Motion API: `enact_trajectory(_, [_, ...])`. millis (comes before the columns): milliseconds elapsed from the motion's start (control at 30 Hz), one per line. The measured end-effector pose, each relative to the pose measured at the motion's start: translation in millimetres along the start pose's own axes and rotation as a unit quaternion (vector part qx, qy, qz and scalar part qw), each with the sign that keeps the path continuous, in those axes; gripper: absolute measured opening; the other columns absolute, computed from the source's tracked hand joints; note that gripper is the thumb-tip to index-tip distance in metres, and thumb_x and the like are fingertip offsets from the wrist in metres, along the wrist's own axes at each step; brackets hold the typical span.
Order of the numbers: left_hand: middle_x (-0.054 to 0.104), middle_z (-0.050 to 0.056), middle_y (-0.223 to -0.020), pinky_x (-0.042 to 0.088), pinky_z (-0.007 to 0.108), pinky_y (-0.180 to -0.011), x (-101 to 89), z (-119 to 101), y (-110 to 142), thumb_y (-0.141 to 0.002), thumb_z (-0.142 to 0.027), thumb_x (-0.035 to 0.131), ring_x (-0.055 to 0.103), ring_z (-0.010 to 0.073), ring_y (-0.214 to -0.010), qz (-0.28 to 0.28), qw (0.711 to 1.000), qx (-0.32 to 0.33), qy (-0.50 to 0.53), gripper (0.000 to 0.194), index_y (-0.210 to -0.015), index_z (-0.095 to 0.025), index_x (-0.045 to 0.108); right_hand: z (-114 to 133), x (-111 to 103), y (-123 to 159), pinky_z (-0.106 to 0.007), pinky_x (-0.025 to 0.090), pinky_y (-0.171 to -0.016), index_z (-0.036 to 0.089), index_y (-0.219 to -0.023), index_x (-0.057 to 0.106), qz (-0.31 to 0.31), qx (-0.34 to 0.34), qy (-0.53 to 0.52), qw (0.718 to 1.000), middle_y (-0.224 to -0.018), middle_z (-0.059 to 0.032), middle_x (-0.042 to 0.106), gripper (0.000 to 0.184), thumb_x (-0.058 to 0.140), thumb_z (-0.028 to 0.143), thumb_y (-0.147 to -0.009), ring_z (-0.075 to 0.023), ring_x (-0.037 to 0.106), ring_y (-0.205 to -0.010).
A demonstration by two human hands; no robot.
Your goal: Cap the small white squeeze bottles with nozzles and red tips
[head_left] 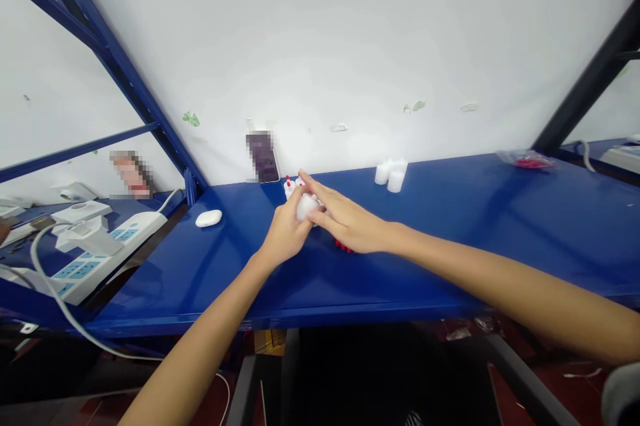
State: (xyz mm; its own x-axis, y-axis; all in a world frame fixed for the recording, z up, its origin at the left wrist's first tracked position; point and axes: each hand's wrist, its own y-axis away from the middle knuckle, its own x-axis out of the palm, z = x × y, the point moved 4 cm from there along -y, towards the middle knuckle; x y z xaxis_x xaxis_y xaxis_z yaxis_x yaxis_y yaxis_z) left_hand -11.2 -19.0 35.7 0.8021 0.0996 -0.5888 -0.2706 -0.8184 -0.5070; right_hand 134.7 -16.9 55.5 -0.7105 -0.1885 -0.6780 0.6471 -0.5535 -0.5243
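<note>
My left hand (285, 233) is closed round a small white rounded object (306, 206) above the blue shelf (450, 239). My right hand (345, 219) lies over it from the right, fingers stretched toward the white object and touching it. Under my right hand a bit of red plastic (344, 247) shows on the shelf. Just behind the hands stand small white pieces with red tips (290, 186), near the wall.
A phone (263, 157) leans on the white wall. A white earbud case (209, 218) lies left of the hands. White cylinders (391, 175) stand to the right, a clear bag with red parts (525, 160) farther right. White power strips (95, 246) with cables fill the left shelf.
</note>
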Motion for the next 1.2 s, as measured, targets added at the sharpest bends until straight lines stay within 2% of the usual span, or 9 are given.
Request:
enact_trajectory(67, [0.068,0.004,-0.105,0.046,0.025,-0.071,-4.5,1,3,-0.094,-0.041,0.051,0.062,0.0161,-0.08,-0.003,0.999,-0.021,-0.034,0.038,-0.125,-0.02,0.052,-7,-14,4,-0.049,0.047,-0.099,0.027,-0.158,0.017,-0.009,0.034,0.018,0.999,-0.143,-0.0107,0.055,0.061,0.039,0.035,-0.101,-0.0278,0.059,-0.12])
enact_trajectory(133, [0.066,0.0,-0.092,0.042,0.022,-0.064,-7.9,4,6,-0.094,-0.045,0.051,0.057,0.0127,-0.068,-0.006,0.997,-0.044,-0.059,0.035,-0.118,-0.02,0.053,-19,-28,9,-0.044,0.051,-0.085,0.02,-0.15,0.037,-0.011,0.078,0.063,0.995,-0.118,-0.012,0.069,0.052,0.042,0.031,-0.099,-0.0249,0.067,-0.094])
enact_trajectory(167, [0.065,-0.002,-0.087,0.041,0.022,-0.063,-8.4,6,6,-0.094,-0.046,0.051,0.054,0.0119,-0.065,-0.002,0.996,-0.05,-0.069,0.034,-0.116,-0.02,0.054,-25,-32,11,-0.041,0.051,-0.08,0.018,-0.139,0.05,0.029,0.087,0.091,0.992,-0.108,-0.011,0.071,0.044,0.046,0.029,-0.097,-0.0238,0.067,-0.086])
enact_trajectory(300, [0.059,-0.004,-0.072,0.037,0.023,-0.061,-2.6,10,6,-0.092,-0.043,0.052,0.05,0.0121,-0.059,0.043,0.991,-0.033,-0.121,0.029,-0.111,-0.02,0.054,-46,-31,22,-0.036,0.048,-0.081,0.018,-0.11,0.07,0.221,0.05,0.132,0.965,-0.102,-0.0086,0.072,0.025,0.053,0.019,-0.092,-0.0221,0.065,-0.09])
enact_trajectory(467, [0.063,-0.001,-0.076,0.035,0.025,-0.063,6.4,12,11,-0.091,-0.035,0.051,0.056,0.0164,-0.064,0.102,0.976,0.009,-0.193,0.024,-0.11,-0.021,0.053,-59,-22,27,-0.032,0.046,-0.081,0.02,-0.113,0.072,0.265,0.014,0.131,0.955,-0.104,-0.0088,0.07,0.025,0.056,0.022,-0.093,-0.0203,0.064,-0.091])
enact_trajectory(600, [0.064,-0.001,-0.075,0.033,0.026,-0.061,8.6,15,15,-0.093,-0.036,0.049,0.06,0.0194,-0.065,0.135,0.962,0.012,-0.236,0.028,-0.117,-0.022,0.052,-62,-17,27,-0.031,0.044,-0.076,0.018,-0.101,0.072,0.257,0.001,0.133,0.957,-0.097,-0.0081,0.067,0.02,0.056,0.028,-0.095,-0.019,0.061,-0.085])
enact_trajectory(800, [0.068,0.002,-0.086,0.037,0.026,-0.064,12.4,15,16,-0.089,-0.033,0.052,0.063,0.0199,-0.071,0.136,0.96,0.035,-0.242,0.024,-0.111,-0.022,0.053,-48,-18,20,-0.031,0.04,-0.07,0.018,-0.094,0.055,0.102,0.054,0.079,0.99,-0.086,-0.0048,0.061,0.023,0.038,0.031,-0.102,-0.0167,0.054,-0.073])
enact_trajectory(1000, [0.066,0.002,-0.079,0.037,0.026,-0.061,14.1,14,16,-0.087,-0.032,0.054,0.061,0.019,-0.065,0.112,0.966,0.029,-0.23,0.022,-0.105,-0.019,0.053,-28,-4,14,-0.03,0.035,-0.065,0.022,-0.08,0.039,0.107,0.011,0.058,0.992,-0.075,-0.0004,0.048,0.028,0.03,0.032,-0.104,-0.0151,0.042,-0.065])
enact_trajectory(1200, [0.065,0.002,-0.077,0.036,0.026,-0.061,12.6,12,17,-0.087,-0.03,0.053,0.059,0.0177,-0.065,0.1,0.973,0.034,-0.204,0.02,-0.103,-0.018,0.055,-29,-3,10,-0.029,0.032,-0.064,0.022,-0.08,0.039,0.092,0.011,0.072,0.993,-0.075,-0.0003,0.049,0.028,0.03,0.03,-0.105,-0.0143,0.042,-0.064])
